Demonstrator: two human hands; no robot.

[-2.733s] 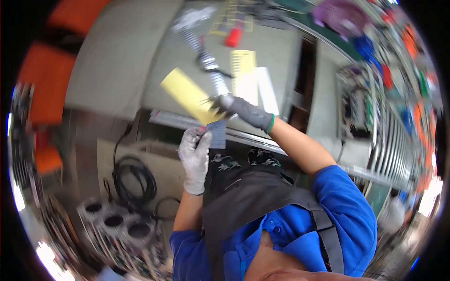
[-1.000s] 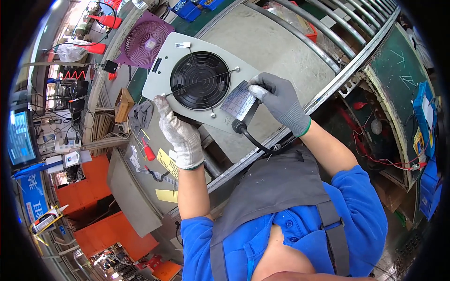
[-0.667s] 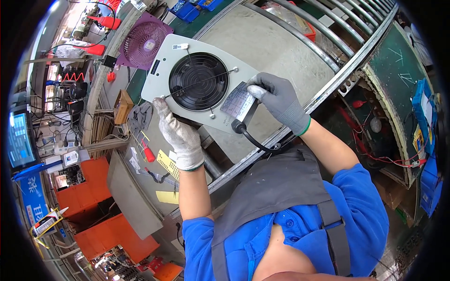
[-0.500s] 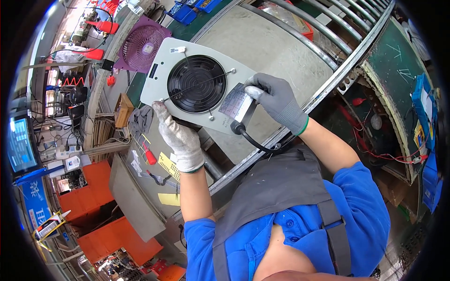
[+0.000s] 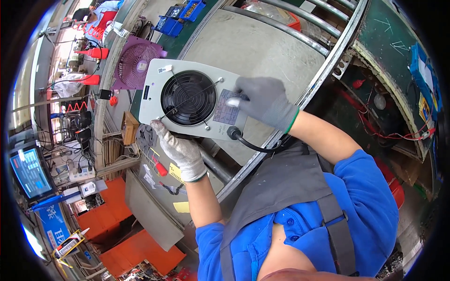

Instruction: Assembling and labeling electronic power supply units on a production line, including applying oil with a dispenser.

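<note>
A light-grey metal unit with a round black fan behind a wire guard sits tilted on the worktable. My left hand, in a whitish worn glove, grips its near left edge, thumb on top and fingers partly hidden underneath. A dark silver printed label lies against the panel, right of the fan. My right hand, in a grey glove, is curled over the panel's right end with its thumb on the label; its other fingers are blurred. A thick black cable leaves a black gland at the near corner.
A purple fan stands beyond the unit. Blue bins of small parts sit at the back. Metal rollers run along the far right. A red-handled screwdriver lies on the lower left bench, near orange boxes and a screen.
The label's lifted edge now lies against the panel. My right hand has moved left, its thumb onto the label. In the picture, the unit has shifted left and slightly down.
</note>
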